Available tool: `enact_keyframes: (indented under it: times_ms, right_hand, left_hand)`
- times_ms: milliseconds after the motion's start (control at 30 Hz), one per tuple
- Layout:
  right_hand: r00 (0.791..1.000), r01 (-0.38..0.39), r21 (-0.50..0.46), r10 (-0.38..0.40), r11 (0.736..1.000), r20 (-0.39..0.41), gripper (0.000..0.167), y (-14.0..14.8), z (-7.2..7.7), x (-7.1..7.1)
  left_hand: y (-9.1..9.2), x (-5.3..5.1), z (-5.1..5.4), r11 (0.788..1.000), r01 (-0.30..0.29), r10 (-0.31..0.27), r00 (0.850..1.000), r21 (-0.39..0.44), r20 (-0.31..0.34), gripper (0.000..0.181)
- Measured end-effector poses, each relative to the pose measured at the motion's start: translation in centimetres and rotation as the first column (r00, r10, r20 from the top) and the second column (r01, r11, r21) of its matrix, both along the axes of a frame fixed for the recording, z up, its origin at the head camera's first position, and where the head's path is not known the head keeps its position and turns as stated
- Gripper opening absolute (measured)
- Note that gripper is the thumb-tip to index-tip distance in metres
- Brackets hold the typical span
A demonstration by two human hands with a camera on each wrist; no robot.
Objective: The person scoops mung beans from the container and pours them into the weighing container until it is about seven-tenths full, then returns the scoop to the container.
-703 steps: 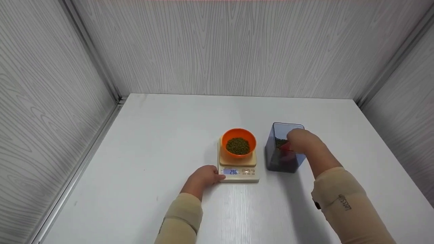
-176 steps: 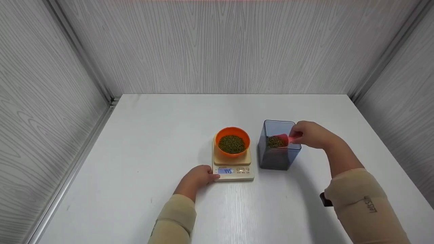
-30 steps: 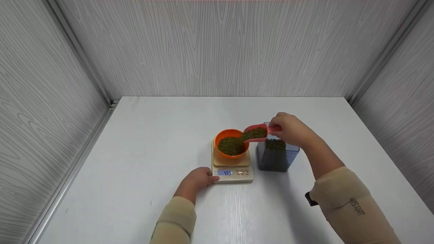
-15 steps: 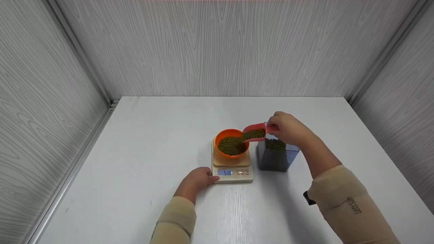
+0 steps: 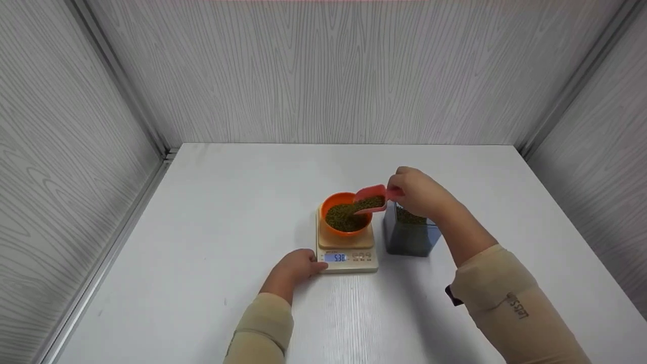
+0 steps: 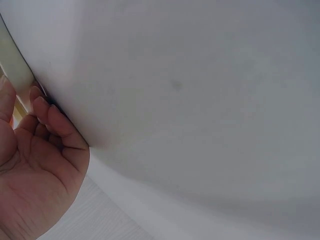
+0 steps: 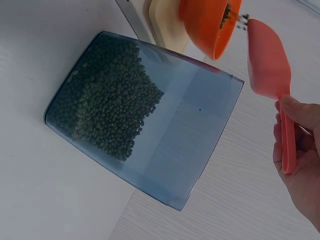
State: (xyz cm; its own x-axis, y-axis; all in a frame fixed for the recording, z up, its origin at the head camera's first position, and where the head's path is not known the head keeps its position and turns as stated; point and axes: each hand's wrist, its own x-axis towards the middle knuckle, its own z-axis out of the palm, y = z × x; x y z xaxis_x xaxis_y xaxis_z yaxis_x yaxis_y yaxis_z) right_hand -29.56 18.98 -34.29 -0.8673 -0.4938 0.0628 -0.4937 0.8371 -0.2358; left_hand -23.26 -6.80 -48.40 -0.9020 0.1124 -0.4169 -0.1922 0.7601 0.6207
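Observation:
My right hand (image 5: 417, 192) grips the handle of a red scoop (image 7: 268, 62), tilted over the right rim of an orange bowl (image 5: 345, 233). Green beans, like mung beans, lie in the scoop and heap in the bowl; some fall between them in the right wrist view. The bowl stands on a cream kitchen scale (image 5: 354, 267), whose lit display seems to read 538. At the scale's front left corner my left hand (image 5: 295, 268) holds on, thumb on top and fingers curled at the side. Its fingertips are partly hidden in the left wrist view (image 6: 42, 165).
Right of the scale stands a translucent blue-grey container (image 5: 410, 243), partly filled with the same beans (image 7: 107, 100). My right hand and forearm pass over it. The white table (image 5: 227, 202) is enclosed by grey wood-grain panels (image 5: 323, 76) at the back and sides.
My right hand has moved left with the scoop, bringing its lip further over the bowl. Beans have run from scoop to bowl and the display reading has risen. My left hand stays put.

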Motion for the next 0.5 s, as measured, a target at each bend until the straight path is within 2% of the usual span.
enact_keyframes:
  times_ms: [200, 500]
  right_hand:
    - [1.000, -0.006, 0.024, 0.006, 1.000, -0.010, 0.012, -0.8, 0.0, 0.1]
    - [0.993, -0.028, 0.084, 0.037, 0.996, -0.109, 0.011, -1.8, -0.3, 0.3]
  left_hand:
    - [0.0, 0.0, -0.1, 1.000, -0.003, 0.003, 1.000, 0.003, 0.009, 0.029]
    - [0.1, 0.1, 0.0, 1.000, -0.021, 0.021, 1.000, 0.005, 0.017, 0.028]
